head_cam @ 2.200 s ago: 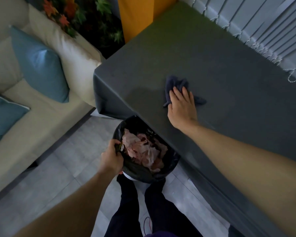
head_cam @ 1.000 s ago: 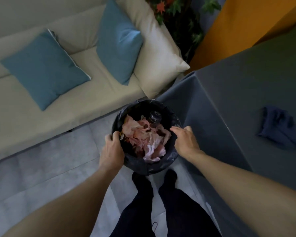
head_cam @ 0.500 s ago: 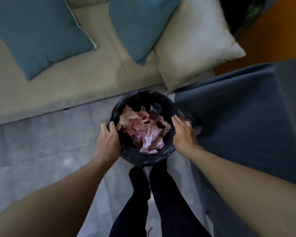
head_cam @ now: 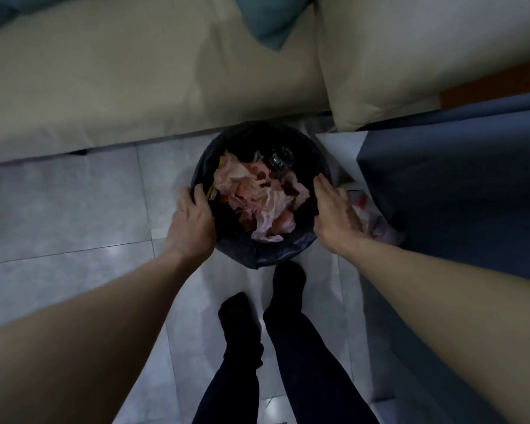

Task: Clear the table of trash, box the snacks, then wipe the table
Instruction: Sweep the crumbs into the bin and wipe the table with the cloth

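— Where's the bin [head_cam: 276, 255] right now?

— Down by the grey floor [head_cam: 58, 209] tiles, just this side of the beige sofa [head_cam: 104, 87]. The cloth-draped corner of the surface [head_cam: 456, 179] is to its right. Whether it's set down or held just above the tiles, I can't tell. It's round and lined with a black bag. The person is standing right over it, dark-trousered legs [head_cam: 288, 347] at its near edge.

— And the hands?

— Both are on it. The left hand [head_cam: 192, 221] is wrapped over the left rim, thumb inside the liner, fingers curled down the outside in a proper grip. The right hand [head_cam: 334, 215] has the right rim, thumb edge against the bag. Its fingers run down the outer wall, where I lose sight of them.

— What's inside?

— Trash [head_cam: 257, 197], heaped near the top. It's mostly crumpled pink and white wrappers, some with red blotches. There's a yellow strip at the left side, and something clear and shiny at the far side that I can't make out.

— Anything else about?

— A crinkled red-and-white plastic wrapper [head_cam: 377, 228] lies low just right of the right hand, against the cloth hanging from the surface. On the sofa, a teal cushion [head_cam: 266, 19] pokes in at the far edge. A big beige cushion [head_cam: 410, 56] leans at the right end.
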`<state>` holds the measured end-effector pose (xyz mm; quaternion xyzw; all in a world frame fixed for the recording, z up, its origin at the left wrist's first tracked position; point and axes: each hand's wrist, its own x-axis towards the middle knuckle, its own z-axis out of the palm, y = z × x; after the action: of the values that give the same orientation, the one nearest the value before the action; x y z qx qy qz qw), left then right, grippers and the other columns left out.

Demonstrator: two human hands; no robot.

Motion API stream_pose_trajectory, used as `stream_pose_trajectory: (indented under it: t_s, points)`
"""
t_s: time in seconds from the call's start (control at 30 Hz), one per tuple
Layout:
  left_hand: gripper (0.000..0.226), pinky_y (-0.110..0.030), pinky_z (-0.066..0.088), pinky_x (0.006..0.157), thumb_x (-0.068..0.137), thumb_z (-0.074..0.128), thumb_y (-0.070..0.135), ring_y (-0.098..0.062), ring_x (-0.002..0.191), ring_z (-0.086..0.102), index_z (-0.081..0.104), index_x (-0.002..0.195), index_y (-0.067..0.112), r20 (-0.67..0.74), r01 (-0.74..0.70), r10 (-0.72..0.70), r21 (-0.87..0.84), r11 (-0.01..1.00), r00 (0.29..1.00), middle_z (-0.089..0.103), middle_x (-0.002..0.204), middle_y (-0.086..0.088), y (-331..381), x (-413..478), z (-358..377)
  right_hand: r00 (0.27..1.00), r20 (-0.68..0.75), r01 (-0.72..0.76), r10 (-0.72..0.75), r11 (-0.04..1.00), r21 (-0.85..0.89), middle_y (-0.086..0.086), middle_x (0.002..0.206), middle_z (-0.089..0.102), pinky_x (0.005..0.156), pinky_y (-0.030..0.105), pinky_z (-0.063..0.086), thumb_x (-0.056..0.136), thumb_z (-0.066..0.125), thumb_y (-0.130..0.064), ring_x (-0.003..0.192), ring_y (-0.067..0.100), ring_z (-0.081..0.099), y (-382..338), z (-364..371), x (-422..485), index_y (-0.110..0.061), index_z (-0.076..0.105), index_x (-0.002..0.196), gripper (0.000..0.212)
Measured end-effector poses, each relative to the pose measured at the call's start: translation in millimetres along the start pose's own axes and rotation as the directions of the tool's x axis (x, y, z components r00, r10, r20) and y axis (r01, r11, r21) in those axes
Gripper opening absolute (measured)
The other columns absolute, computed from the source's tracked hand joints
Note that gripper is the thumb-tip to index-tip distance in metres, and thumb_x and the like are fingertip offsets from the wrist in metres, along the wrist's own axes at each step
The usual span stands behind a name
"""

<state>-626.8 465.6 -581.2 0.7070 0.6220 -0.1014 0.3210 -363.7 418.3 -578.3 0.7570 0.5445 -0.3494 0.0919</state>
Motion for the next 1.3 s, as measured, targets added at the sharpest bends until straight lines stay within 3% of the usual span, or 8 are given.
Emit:
stream_pose_trajectory:
  t_s: [0.23, 0.43, 0.53, 0.63, 0.77, 0.93, 1.13, 1.3]
  points:
    - [0.078, -0.055, 0.052, 0.092, 0.085, 0.065, 0.001, -0.051, 0.105, 0.054, 0.019, 0.147, 0.005, 0.089, 0.040, -0.039, -0.016, 0.999, 0.995, 0.027, 0.133, -0.022, -5.8, 19.2, 21.3, 0.999, 0.035, 0.015, -0.016, 0.999, 0.034, 0.002, 0.165, 0.011, 0.116, 0.033, 0.027, 0.084, 0.056, 0.008, 0.145, 0.029, 0.023, 12.3, 15.0, 26.0, -0.011, 0.014, 0.157, 0.087]
    - [0.079, -0.054, 0.053, 0.094, 0.086, 0.066, 0.003, -0.051, 0.109, 0.054, 0.016, 0.147, 0.009, 0.224, 0.088, -0.084, -0.007, 0.996, 0.971, 0.021, 0.137, -0.018, -12.2, 20.6, 25.5, 0.997, 0.073, 0.029, -0.033, 0.998, 0.053, 0.004, 0.163, 0.020, 0.114, 0.039, 0.035, 0.077, 0.063, 0.005, 0.140, 0.032, 0.033, 17.3, 25.7, 31.2, -0.013, 0.019, 0.156, 0.092]
    - [0.080, -0.051, 0.052, 0.098, 0.087, 0.067, 0.009, -0.049, 0.115, 0.053, 0.016, 0.148, 0.009, 0.303, 0.091, -0.102, 0.049, 0.995, 0.948, 0.021, 0.141, -0.019, -9.0, 18.9, 19.1, 0.990, 0.142, 0.006, -0.014, 0.998, 0.058, 0.003, 0.164, 0.013, 0.116, 0.041, 0.032, 0.081, 0.061, 0.005, 0.145, 0.032, 0.025, 14.9, 23.8, 23.5, -0.013, 0.015, 0.156, 0.090]
    - [0.082, -0.051, 0.049, 0.102, 0.087, 0.070, 0.018, -0.046, 0.123, 0.049, 0.017, 0.150, 0.010, 0.344, 0.096, -0.120, 0.088, 0.992, 0.931, 0.022, 0.146, -0.018, 1.1, 17.2, 1.3, 0.984, 0.178, -0.006, -0.015, 0.993, 0.115, 0.002, 0.165, 0.012, 0.119, 0.045, 0.027, 0.088, 0.060, -0.008, 0.147, 0.035, 0.018, 3.9, 12.5, 14.2, -0.019, 0.017, 0.156, 0.081]
    - [0.079, -0.050, 0.047, 0.103, 0.088, 0.063, 0.027, -0.042, 0.124, 0.049, 0.019, 0.152, 0.013, 0.298, -0.006, -0.032, 0.124, 0.992, 0.954, 0.024, 0.151, -0.015, 27.1, 11.5, -39.6, 0.989, 0.146, -0.026, 0.002, 0.986, 0.166, 0.004, 0.166, 0.010, 0.122, 0.042, 0.018, 0.097, 0.055, -0.034, 0.149, 0.033, 0.010, -21.0, -22.0, -4.7, -0.018, 0.016, 0.157, 0.074]
    - [0.068, -0.047, 0.042, 0.104, 0.098, 0.045, 0.041, -0.039, 0.131, 0.047, 0.020, 0.156, 0.016, 0.203, -0.165, 0.122, 0.207, 0.964, 0.972, 0.027, 0.157, -0.013, 67.6, -8.5, -108.1, 0.998, 0.050, -0.032, 0.028, 0.995, 0.092, -0.001, 0.165, 0.014, 0.118, 0.052, 0.023, 0.094, 0.040, -0.063, 0.149, 0.032, 0.013, -52.2, -78.1, -43.5, -0.023, 0.021, 0.156, 0.077]
    - [0.064, -0.042, 0.026, 0.120, 0.101, 0.037, 0.044, -0.029, 0.147, 0.031, 0.025, 0.157, 0.016, 0.100, -0.277, 0.259, 0.294, 0.915, 0.961, 0.030, 0.162, -0.009, 107.1, -55.3, -193.5, 0.997, -0.077, -0.017, 0.021, 0.999, 0.049, -0.001, 0.164, 0.019, 0.119, 0.052, 0.014, 0.095, 0.024, -0.068, 0.150, 0.030, 0.012, -82.9, -158.8, -115.8, -0.022, 0.025, 0.154, 0.075]
    - [0.062, -0.042, 0.019, 0.123, 0.103, 0.029, 0.049, -0.026, 0.151, 0.023, 0.022, 0.159, 0.021, 0.056, -0.334, 0.336, 0.344, 0.877, 0.940, 0.026, 0.164, -0.005, 147.2, -108.9, -255.9, 0.985, -0.172, -0.015, 0.026, 0.998, 0.065, -0.002, 0.165, 0.016, 0.122, 0.050, 0.006, 0.096, 0.021, -0.068, 0.152, 0.027, 0.007, -95.4, -219.0, -179.4, -0.022, 0.023, 0.156, 0.076]
